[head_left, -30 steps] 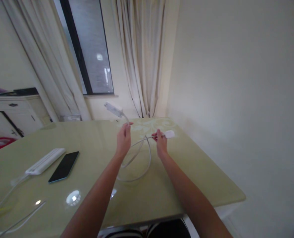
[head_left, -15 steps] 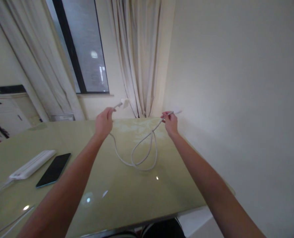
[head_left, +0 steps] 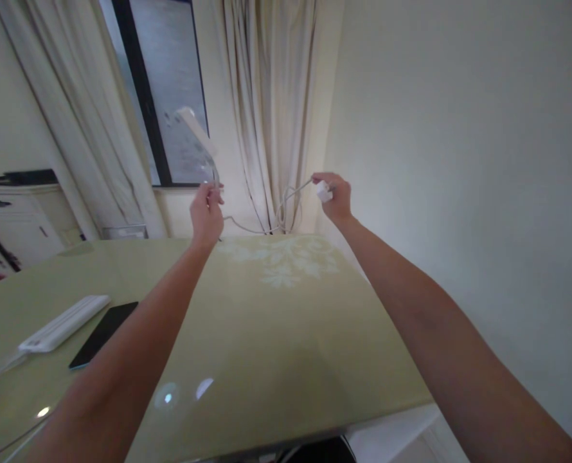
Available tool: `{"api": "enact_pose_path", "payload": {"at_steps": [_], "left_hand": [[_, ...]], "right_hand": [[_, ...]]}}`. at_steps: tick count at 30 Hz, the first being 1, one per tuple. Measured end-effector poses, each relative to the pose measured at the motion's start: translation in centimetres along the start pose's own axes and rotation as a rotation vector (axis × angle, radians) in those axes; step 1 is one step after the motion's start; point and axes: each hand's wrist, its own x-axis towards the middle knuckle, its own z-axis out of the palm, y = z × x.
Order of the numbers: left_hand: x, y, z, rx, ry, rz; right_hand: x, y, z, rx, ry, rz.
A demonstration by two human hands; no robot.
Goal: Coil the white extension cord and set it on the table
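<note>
the white cable (head_left: 280,211) is up in the air, hanging above the far edge of the table (head_left: 276,334), strung between two raised hands with a loose loop sagging in the middle, in front of the curtain (head_left: 271,109). the left hand (head_left: 207,209) has its fingers pinched shut on the cable close to one end, and a white block (head_left: 195,132) on that end sticks up tilted and blurred above the fist, against the window (head_left: 165,90). the right hand (head_left: 337,196) is curled tight around a small white plug (head_left: 323,191) at the other end, held over the table's far right corner, close to the plain wall (head_left: 459,161). both forearms stretch out across the tabletop, well clear of the glossy green surface. under the loop, a pale leaf pattern (head_left: 286,260) shows in the far part of the top. over by the left edge, a white power strip (head_left: 64,323) lies flat, and a dark phone (head_left: 103,325) sits just beside it, screen up. past that left edge stands a white cabinet (head_left: 11,218).
</note>
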Motion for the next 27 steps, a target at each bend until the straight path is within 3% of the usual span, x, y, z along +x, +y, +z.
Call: {"api": "enact_pose_path", "payload": {"at_steps": [1, 3, 7, 10, 14, 17, 21, 27], "left_hand": [[-1.4, -0.2, 0.6, -0.011, -0.03, -0.028], [-4.5, -0.6, 1.5, -0.019, -0.073, -0.088], [-11.6, -0.5, 2.5, -0.006, -0.128, -0.181], [-17.2, -0.2, 3.1, -0.042, -0.234, -0.238], [-22.7, -0.7, 3.8, -0.074, -0.283, -0.37], [-24.3, -1.4, 3.7, -0.038, -0.221, -0.472], [-24.5, -2.0, 2.6, 0.007, -0.18, -0.473], [-26.0, -1.3, 2.3, -0.023, -0.391, -0.378]], "right_hand": [[-1.8, -0.5, 0.3, -0.02, -0.116, 0.019], [-5.7, -1.9, 1.1, -0.037, -0.23, 0.123], [-14.1, -5.3, 3.5, 0.088, -0.196, 0.306], [-20.1, -7.9, 5.2, 0.211, -0.191, 0.414], [-25.8, -10.0, 6.7, 0.424, -0.259, 0.667], [-27.7, -10.2, 7.3, 0.519, -0.238, 0.799], [-28.3, -9.4, 7.4, 0.453, -0.27, 0.883], [-28.3, -9.5, 7.1, 0.444, -0.4, 0.832]]}}
